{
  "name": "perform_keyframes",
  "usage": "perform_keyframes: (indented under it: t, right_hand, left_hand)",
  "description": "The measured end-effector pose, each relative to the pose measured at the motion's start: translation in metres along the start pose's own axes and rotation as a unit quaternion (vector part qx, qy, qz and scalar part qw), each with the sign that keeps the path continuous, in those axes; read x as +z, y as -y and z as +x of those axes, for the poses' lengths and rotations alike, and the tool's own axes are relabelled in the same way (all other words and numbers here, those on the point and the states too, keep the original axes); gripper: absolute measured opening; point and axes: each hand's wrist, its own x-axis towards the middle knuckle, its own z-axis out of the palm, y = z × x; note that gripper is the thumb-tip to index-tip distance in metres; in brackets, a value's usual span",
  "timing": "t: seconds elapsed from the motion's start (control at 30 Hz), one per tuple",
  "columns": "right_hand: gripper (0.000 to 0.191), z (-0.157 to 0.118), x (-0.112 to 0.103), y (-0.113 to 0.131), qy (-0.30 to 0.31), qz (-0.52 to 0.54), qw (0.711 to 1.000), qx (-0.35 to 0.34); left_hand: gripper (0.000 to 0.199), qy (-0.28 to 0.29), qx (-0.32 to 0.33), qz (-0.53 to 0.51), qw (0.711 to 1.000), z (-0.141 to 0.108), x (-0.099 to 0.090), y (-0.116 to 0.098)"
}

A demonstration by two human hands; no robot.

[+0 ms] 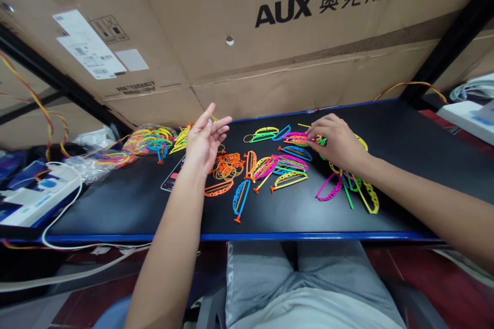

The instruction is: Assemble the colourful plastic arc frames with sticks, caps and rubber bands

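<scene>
Bright plastic in pink, orange and green lies beneath the bent fingers of the right hand [335,139], and good work at this spot would call for a light pinch on one stiff frame, with the others left flat so their edges do not hook together. A straight, slow lift seems better than a sideways drag, since the openwork curves could snag on a neighbour. The left hand [203,146] is raised with its palm up and fingers open and spread; a thin band [213,119] seems to run by its fingertips, and easy, even tension there should stop it from springing off. Whether the right hand grips anything, I cannot tell, as its own fingers cover the contact. The toy bows [296,136] lie scattered over the black tabletop [127,211], most of them between the two hands and some under the right wrist. Each has a curved, pierced limb and a straight bar, in blue, yellow, pink, green or orange. Nearest the front edge, a blue bow [234,199] has an orange tip [237,219] at its lower end, and a yellow bow [373,200] lies slanted below the right forearm. A tangled heap of tan elastic bands [227,167] with small orange pieces sits just beside the left wrist, and clear plastic bags [148,139] of similar coloured parts rest farther left
</scene>
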Motion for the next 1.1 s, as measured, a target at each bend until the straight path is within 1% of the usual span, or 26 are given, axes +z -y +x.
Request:
perform_keyframes:
  t: [0.1,0.23,0.33,0.5,0.67,0.8,0.9,1.0,1.1]
  right_hand:
    - [0.014,0.000,0.000,0.001,-0.004,0.008,1.000,-0.012]
    - [0.013,0.000,0.001,0.003,-0.021,0.007,1.000,-0.016]
    - [0.012,0.001,-0.002,0.009,-0.041,0.027,0.998,-0.035]
    - [0.012,0.005,-0.010,0.030,-0.076,0.051,0.990,-0.111]
    - [0.015,0.005,-0.016,0.053,-0.121,0.035,0.977,-0.174]
    - [0.015,0.004,-0.015,0.061,-0.133,0.027,0.970,-0.202]
    - [0.014,0.003,-0.013,0.061,-0.130,0.019,0.968,-0.213]
    - [0.014,0.002,-0.012,0.060,-0.129,0.004,0.967,-0.220]
    - [0.013,0.001,-0.012,0.059,-0.119,0.008,0.966,-0.228]
  left_hand:
    - [0.049,-0.013,0.008,0.020,1.000,0.001,0.001,0.004]
    - [0.070,-0.022,0.024,0.041,0.999,0.000,0.006,0.004]
    - [0.077,-0.013,0.022,0.059,0.998,-0.003,0.010,0.003]
    - [0.074,0.030,0.002,0.093,0.995,-0.013,0.022,0.002]
    - [0.067,0.112,-0.017,0.089,0.990,-0.032,0.048,0.010]
    - [0.060,0.173,-0.028,0.079,0.981,-0.043,0.064,0.016]
    - [0.056,0.201,-0.030,0.076,0.976,-0.047,0.069,0.019]
    - [0.051,0.223,-0.025,0.071,0.972,-0.046,0.069,0.021]
    - [0.053,0.221,-0.014,0.068,0.973,-0.044,0.067,0.024]
